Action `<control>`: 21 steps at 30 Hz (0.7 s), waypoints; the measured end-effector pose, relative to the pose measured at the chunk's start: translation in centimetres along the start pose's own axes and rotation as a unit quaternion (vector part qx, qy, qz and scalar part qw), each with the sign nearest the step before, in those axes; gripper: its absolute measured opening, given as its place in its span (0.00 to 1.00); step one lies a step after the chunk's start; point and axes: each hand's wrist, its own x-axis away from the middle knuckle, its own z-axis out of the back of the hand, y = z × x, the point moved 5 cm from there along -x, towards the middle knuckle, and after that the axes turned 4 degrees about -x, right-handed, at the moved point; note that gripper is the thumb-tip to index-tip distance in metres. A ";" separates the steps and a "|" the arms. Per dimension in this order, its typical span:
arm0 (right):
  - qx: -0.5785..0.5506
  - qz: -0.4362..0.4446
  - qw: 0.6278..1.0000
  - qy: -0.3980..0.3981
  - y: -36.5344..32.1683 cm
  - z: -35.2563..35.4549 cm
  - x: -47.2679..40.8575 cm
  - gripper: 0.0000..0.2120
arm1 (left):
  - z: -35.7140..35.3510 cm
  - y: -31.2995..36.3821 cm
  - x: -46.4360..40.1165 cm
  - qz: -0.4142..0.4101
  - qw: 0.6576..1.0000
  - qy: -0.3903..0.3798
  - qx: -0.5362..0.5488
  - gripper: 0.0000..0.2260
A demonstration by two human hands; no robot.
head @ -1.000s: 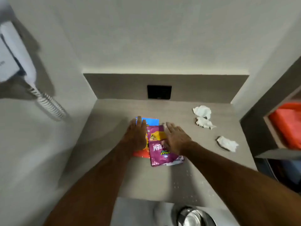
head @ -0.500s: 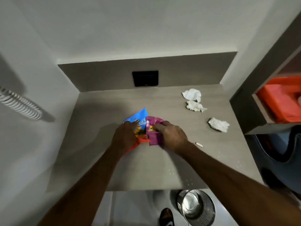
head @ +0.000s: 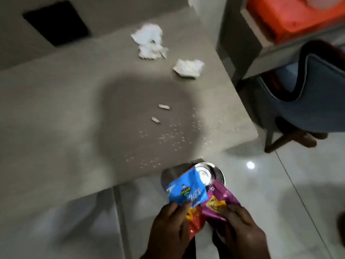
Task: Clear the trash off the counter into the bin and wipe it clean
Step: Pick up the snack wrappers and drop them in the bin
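Note:
My left hand (head: 168, 227) grips a blue and orange snack wrapper (head: 186, 191). My right hand (head: 240, 230) grips a purple snack wrapper (head: 218, 200). Both wrappers hang off the counter, just above the steel bin (head: 217, 176) that stands on the floor below the counter's front edge. On the grey counter (head: 56, 118) lie two crumpled white tissues (head: 149, 42) at the back and a third tissue (head: 188, 68) to their right. Two small white scraps (head: 164, 107) and scattered crumbs (head: 168, 135) lie nearer the front.
A black wall plate (head: 56, 23) sits at the counter's back. To the right stand a shelf with an orange box (head: 291, 14) and a blue chair (head: 308, 101). The floor (head: 280, 184) is glossy white tile.
Both hands have lifted the wrappers off the counter and carried them back and right, over the bin. The view has swung down and right.

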 end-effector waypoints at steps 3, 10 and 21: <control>0.015 -0.135 0.986 -0.093 7.4 -5.7 -2.1 0.19 | -10.3 -2.2 -2.3 0.054 0.993 -0.099 -0.020 0.19; -0.009 -0.239 0.935 -0.263 21.1 -18.6 -8.8 0.16 | -30.1 -9.5 -7.9 0.223 0.950 -0.217 -0.038 0.17; -0.034 -0.286 0.909 -0.302 30.0 -30.6 -10.9 0.16 | -44.0 -16.1 -10.9 0.247 0.909 -0.328 -0.072 0.17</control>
